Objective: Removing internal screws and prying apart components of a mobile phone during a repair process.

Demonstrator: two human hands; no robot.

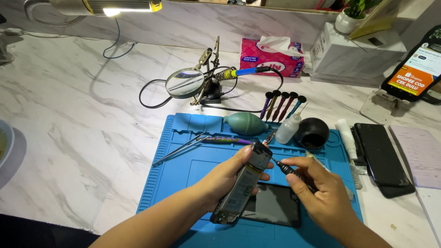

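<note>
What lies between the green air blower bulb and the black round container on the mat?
In the head view, a small white squeeze bottle stands between the green blower bulb and the black container.

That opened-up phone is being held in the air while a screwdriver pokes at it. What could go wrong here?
1. The left hand holds the opened phone above the blue mat, unsupported; it could slip and drop onto the dark panel lying beneath.
2. The screwdriver in the right hand might skid off and scratch exposed parts.
3. A loosened screw could fall and be lost among the tweezers and other tools.
</note>
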